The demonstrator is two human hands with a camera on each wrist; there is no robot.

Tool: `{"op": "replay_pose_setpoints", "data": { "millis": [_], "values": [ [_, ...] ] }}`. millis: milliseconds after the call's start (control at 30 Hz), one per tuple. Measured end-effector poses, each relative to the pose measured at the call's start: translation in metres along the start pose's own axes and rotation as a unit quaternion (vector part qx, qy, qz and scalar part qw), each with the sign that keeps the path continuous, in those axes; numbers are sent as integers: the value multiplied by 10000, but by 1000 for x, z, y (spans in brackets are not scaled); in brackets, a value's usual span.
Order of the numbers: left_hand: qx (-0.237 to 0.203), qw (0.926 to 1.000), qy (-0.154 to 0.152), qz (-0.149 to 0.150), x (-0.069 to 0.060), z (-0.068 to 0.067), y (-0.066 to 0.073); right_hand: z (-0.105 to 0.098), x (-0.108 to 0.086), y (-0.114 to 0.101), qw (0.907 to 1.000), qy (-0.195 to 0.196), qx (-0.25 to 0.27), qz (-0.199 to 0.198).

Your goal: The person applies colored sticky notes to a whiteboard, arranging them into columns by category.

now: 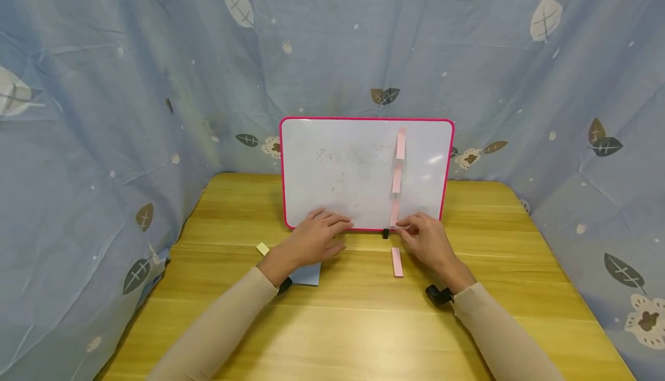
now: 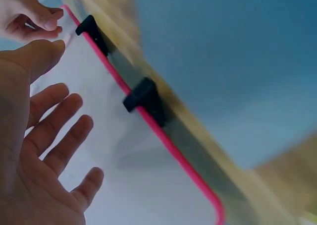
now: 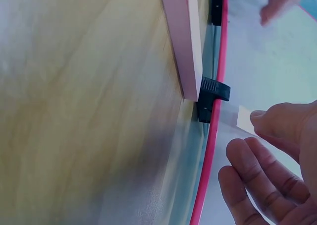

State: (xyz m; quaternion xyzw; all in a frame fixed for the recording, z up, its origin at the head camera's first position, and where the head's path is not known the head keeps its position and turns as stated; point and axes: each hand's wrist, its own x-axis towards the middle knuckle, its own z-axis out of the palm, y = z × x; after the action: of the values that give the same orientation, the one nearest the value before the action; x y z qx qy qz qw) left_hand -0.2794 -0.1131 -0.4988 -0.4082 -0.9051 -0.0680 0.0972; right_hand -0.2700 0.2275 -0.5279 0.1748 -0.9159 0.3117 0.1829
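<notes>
A whiteboard [image 1: 337,173] with a pink rim stands upright on the table. Three pink sticky notes run down its right part in a column: an upper one [image 1: 400,145], a middle one [image 1: 397,179] and a lowest one [image 1: 394,212]. At the lowest note's bottom edge my right hand [image 1: 428,242] pinches the paper, the thumb lying on it in the right wrist view. My left hand [image 1: 314,236] is held before the board's lower left, fingers spread and holding nothing. A narrow pink sticky note pad [image 1: 397,262] lies on the table left of my right hand.
Black clip feet [image 2: 146,101] grip the board's bottom rim. A blue sheet or pad [image 1: 306,275] lies beneath my left wrist, with a small yellow pad [image 1: 262,249] beside it. Patterned blue curtain [image 1: 332,40] surrounds the wooden table [image 1: 353,329].
</notes>
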Motion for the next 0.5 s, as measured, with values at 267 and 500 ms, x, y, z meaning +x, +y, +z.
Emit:
{"op": "replay_pose_setpoints", "data": {
  "millis": [267,500],
  "values": [
    [-541,9982,-85,-263,-41,-2,-12,-4,-11,-2,9997,-75,58,203],
    [-985,9904,-617,-747,-75,-7,-25,-3,-19,-4,9995,-183,241,133]
  ]
}}
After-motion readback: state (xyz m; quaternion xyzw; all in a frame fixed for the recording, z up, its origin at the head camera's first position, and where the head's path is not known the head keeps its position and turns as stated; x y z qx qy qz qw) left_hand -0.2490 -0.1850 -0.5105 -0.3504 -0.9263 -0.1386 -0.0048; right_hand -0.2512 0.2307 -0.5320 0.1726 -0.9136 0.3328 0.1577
